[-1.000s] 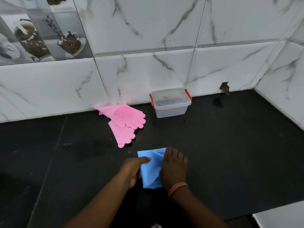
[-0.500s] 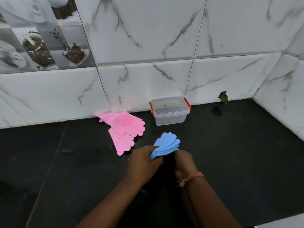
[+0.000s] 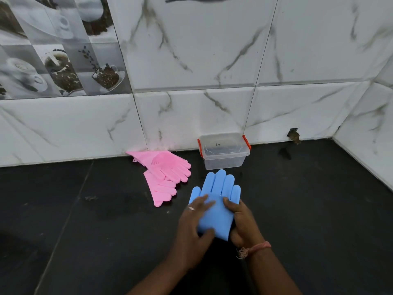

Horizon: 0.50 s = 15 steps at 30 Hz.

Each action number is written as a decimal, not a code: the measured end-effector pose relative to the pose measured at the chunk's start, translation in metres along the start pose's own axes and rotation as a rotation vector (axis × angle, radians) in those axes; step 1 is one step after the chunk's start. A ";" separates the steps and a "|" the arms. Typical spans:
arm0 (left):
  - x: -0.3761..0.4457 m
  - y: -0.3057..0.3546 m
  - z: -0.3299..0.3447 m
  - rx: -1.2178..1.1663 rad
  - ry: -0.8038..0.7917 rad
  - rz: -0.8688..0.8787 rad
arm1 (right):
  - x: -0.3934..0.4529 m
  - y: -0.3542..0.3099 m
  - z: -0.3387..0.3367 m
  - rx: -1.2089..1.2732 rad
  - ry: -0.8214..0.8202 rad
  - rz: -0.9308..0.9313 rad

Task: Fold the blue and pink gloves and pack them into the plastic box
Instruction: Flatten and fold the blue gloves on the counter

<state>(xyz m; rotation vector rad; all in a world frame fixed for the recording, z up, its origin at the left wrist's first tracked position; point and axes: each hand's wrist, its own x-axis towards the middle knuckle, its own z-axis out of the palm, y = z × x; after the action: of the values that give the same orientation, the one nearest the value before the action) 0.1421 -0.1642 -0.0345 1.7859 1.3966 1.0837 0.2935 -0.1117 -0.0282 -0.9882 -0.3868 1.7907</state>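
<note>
The blue gloves (image 3: 219, 194) are stacked and held above the dark counter, fingers pointing away toward the wall. My left hand (image 3: 192, 226) lies over their left side, thumb curled under the cuff edge. My right hand (image 3: 242, 222) grips their right edge. A pair of pink gloves (image 3: 165, 173) lies overlapped on the counter to the left, cuffs against the wall. The clear plastic box (image 3: 223, 151) with orange clips stands against the wall, just beyond the blue fingertips, its lid on.
The black counter (image 3: 308, 209) runs to white marble wall tiles at the back and right, meeting in a corner at the right. A small brownish thing (image 3: 294, 136) sits at a hole at the wall's base, right of the box.
The blue gloves, folded flat on the counter a second ago, were lifted bunched and are now spread out flat between both hands, closer to the box.
</note>
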 end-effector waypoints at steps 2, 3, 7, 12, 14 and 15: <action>0.009 -0.002 -0.007 -0.297 0.223 -0.374 | 0.000 -0.002 -0.006 -0.016 -0.065 0.001; 0.018 -0.002 -0.012 -0.416 0.221 -0.588 | 0.000 -0.002 -0.008 -0.026 -0.093 0.002; 0.045 -0.009 -0.029 -0.956 -0.065 -0.949 | -0.003 -0.003 -0.017 -0.099 -0.202 0.031; 0.049 -0.028 -0.020 -0.991 -0.135 -0.984 | 0.003 -0.016 -0.034 -0.339 -0.150 0.072; 0.048 -0.034 -0.011 -0.989 -0.140 -0.967 | 0.008 -0.019 -0.043 -0.361 -0.153 0.080; 0.049 -0.035 -0.008 -0.967 -0.128 -0.950 | 0.009 -0.019 -0.046 -0.361 -0.147 0.078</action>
<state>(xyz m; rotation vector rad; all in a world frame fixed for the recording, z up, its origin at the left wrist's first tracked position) 0.1242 -0.1080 -0.0499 0.3913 1.1041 0.8278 0.3391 -0.1035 -0.0486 -1.1328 -0.7941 1.9097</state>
